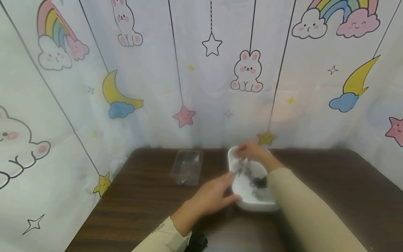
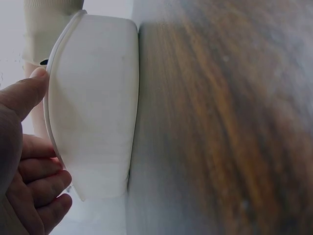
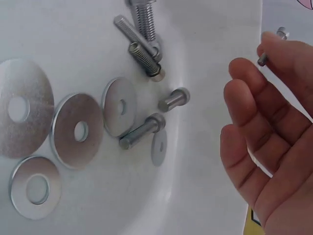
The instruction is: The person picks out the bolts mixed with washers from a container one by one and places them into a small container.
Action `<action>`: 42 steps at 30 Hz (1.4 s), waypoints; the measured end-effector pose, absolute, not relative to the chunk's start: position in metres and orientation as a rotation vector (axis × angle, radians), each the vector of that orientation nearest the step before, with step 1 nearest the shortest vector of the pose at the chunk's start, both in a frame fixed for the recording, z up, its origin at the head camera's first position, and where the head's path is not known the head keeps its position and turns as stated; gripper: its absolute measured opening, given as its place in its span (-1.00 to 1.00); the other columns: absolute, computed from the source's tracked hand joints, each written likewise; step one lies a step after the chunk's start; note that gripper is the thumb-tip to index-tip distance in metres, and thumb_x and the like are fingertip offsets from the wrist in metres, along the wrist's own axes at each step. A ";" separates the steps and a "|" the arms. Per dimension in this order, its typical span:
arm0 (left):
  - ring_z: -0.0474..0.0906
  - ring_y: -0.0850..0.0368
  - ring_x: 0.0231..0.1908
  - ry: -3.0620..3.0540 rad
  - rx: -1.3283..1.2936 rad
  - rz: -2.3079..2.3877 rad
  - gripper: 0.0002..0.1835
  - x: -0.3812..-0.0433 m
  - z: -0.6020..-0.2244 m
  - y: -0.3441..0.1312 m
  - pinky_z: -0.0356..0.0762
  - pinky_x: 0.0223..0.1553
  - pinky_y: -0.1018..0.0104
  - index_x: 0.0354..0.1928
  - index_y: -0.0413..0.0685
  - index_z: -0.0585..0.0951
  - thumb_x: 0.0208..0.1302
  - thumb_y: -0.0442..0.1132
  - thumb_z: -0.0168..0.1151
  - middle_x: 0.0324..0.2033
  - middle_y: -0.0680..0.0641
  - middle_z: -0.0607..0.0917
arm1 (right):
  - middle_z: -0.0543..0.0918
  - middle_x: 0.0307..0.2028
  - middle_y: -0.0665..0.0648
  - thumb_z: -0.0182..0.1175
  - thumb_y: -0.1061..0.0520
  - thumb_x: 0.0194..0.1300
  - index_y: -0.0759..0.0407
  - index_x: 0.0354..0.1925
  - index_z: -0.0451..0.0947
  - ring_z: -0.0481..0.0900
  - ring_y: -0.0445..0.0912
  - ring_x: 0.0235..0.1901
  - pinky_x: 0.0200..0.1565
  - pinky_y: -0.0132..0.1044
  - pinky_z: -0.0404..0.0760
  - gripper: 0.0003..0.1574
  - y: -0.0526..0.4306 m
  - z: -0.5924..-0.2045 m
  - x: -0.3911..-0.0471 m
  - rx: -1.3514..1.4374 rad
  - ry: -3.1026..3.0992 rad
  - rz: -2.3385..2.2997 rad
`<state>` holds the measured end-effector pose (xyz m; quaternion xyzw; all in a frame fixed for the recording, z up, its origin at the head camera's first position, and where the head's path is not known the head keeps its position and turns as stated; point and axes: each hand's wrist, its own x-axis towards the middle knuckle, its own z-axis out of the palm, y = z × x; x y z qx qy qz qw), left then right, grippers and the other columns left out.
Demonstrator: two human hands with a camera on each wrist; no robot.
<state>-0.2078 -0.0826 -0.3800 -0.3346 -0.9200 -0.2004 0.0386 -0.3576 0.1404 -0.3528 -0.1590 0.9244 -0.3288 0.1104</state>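
My right hand (image 1: 252,152) is over the far end of a white tray (image 1: 256,202). In the right wrist view, its thumb and index finger pinch a small metal bolt (image 3: 263,59), while the other fingers are loosely bent. Below it in the tray lie flat washers (image 3: 36,188) of different sizes and several bolts, among them a short bolt (image 3: 174,99) and a longer bolt (image 3: 143,131). My left hand (image 1: 214,196) rests against the tray's left rim, thumb near the front corner. The left wrist view shows its thumb and fingertips right at the rim.
A clear plastic box (image 1: 185,168) with compartments stands on the dark wooden table (image 1: 145,199), left of the tray. Something black (image 1: 199,242) is by the left cuff. A white curtain (image 1: 151,63) with cartoon prints hangs behind the table.
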 end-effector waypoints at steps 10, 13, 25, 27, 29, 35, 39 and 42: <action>0.28 -0.01 0.42 -2.723 -1.053 -0.599 -0.24 -0.208 -0.375 -0.093 0.31 0.39 0.05 0.50 0.07 0.23 0.37 0.21 0.12 0.48 -0.02 0.24 | 0.73 -0.11 0.19 0.22 -0.08 0.36 0.22 0.09 0.61 0.66 0.04 -0.13 -0.06 -0.08 0.69 -0.51 0.133 -0.344 -0.351 -0.535 2.727 -1.047; 0.24 0.01 0.43 -2.717 -1.008 -0.635 -0.23 -0.210 -0.371 -0.102 0.28 0.41 0.04 0.49 0.04 0.24 0.36 0.24 0.10 0.48 -0.02 0.24 | 0.73 -0.11 0.17 0.24 -0.11 0.33 0.17 0.04 0.64 0.65 0.08 -0.11 -0.04 -0.05 0.68 -0.53 0.127 -0.338 -0.348 -0.519 2.749 -1.069; 0.25 -0.07 0.43 -2.709 -0.746 -0.698 -0.25 -0.226 -0.359 -0.152 0.24 0.42 -0.05 0.41 -0.17 0.35 0.36 0.16 0.18 0.45 -0.14 0.31 | 0.76 -0.10 0.13 0.25 -0.11 0.31 0.09 -0.05 0.70 0.67 0.04 -0.08 0.01 -0.02 0.65 -0.62 0.091 -0.310 -0.331 -0.639 2.901 -1.009; 0.24 -0.08 0.43 -2.740 -0.701 -0.685 -0.25 -0.231 -0.359 -0.161 0.23 0.42 -0.06 0.42 -0.15 0.34 0.35 0.16 0.19 0.45 -0.14 0.30 | 0.76 -0.10 0.13 0.26 -0.09 0.31 0.09 -0.07 0.71 0.67 0.03 -0.08 0.01 -0.03 0.65 -0.64 0.084 -0.308 -0.330 -0.678 2.904 -1.015; 0.23 -0.09 0.43 -2.772 -0.665 -0.676 -0.25 -0.236 -0.360 -0.172 0.23 0.42 -0.08 0.43 -0.16 0.34 0.36 0.14 0.19 0.45 -0.15 0.30 | 0.76 -0.10 0.13 0.28 -0.08 0.29 0.10 -0.06 0.71 0.67 0.03 -0.09 0.00 -0.05 0.66 -0.63 0.076 -0.306 -0.328 -0.694 2.885 -1.038; 0.24 -0.14 0.42 -2.858 -0.545 -0.664 -0.27 -0.250 -0.366 -0.201 0.24 0.42 -0.07 0.43 -0.17 0.33 0.37 0.12 0.18 0.46 -0.18 0.28 | 0.77 -0.14 0.12 0.31 -0.08 0.23 0.12 -0.08 0.73 0.68 -0.02 -0.16 -0.07 -0.13 0.68 -0.62 0.051 -0.305 -0.328 -0.734 2.866 -1.024; 0.26 -0.15 0.41 -2.894 -0.495 -0.710 -0.25 -0.254 -0.366 -0.216 0.23 0.42 -0.06 0.44 -0.20 0.29 0.38 0.10 0.17 0.46 -0.18 0.26 | 0.78 -0.25 0.04 0.33 -0.06 0.23 0.07 -0.18 0.75 0.68 -0.09 -0.27 -0.16 -0.21 0.69 -0.72 0.032 -0.306 -0.324 -0.810 2.877 -0.961; 0.27 -0.17 0.40 -2.937 -0.456 -0.770 -0.23 -0.255 -0.365 -0.225 0.23 0.42 -0.10 0.45 -0.21 0.27 0.39 0.12 0.16 0.44 -0.21 0.29 | 0.78 -0.29 0.01 0.33 0.00 0.24 0.06 -0.21 0.76 0.66 -0.16 -0.33 -0.24 -0.29 0.68 -0.79 0.018 -0.309 -0.321 -0.883 2.844 -0.934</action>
